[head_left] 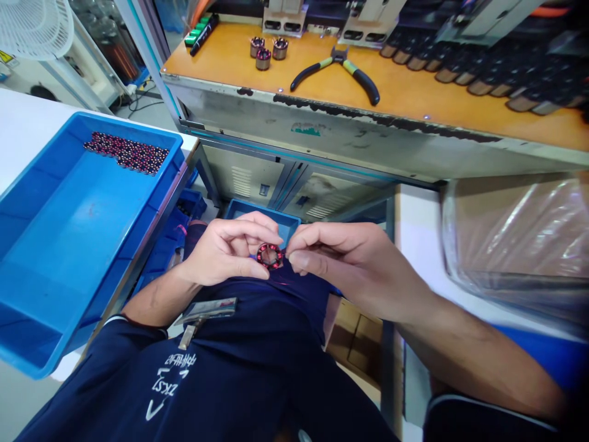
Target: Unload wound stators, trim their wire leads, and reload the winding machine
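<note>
Just above the shirt (257, 356), my left hand (227, 248) holds a ring (272, 264) by its side, probably keeping its face clear for the right hand (338, 255), pinched narrow on can't-tell-what.

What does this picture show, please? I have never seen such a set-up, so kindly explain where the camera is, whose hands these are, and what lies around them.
There is no machine arm here. One camera, worn on a person's head, looks forward and down, so you see that person's own two bare hands.

The left hand holds a small ring-shaped part with red windings. The right hand is close beside it, thumb and finger pinched together; whether they grip anything thin is too small to tell.

Ahead, an orange ledge carries three similar parts, pliers with spread handles and a dark marker. On the left, a blue tray has many small parts packed along its far end.
</note>
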A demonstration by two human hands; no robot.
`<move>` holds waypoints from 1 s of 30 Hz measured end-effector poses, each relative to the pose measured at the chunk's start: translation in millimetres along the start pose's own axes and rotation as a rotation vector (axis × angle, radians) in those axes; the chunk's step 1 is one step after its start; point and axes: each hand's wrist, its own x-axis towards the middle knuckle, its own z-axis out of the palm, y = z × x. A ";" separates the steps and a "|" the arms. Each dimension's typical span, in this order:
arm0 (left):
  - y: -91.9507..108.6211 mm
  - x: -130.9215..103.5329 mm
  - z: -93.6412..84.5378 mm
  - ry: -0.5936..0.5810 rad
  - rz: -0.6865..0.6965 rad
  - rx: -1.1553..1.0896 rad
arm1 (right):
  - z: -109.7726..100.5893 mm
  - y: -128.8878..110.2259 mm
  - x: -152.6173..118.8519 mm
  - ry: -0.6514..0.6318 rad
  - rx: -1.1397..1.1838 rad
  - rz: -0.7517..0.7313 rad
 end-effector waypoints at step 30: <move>-3.4 1.7 2.7 -0.026 -0.239 -0.282 | -0.3 14.9 8.4 0.189 -0.691 -0.861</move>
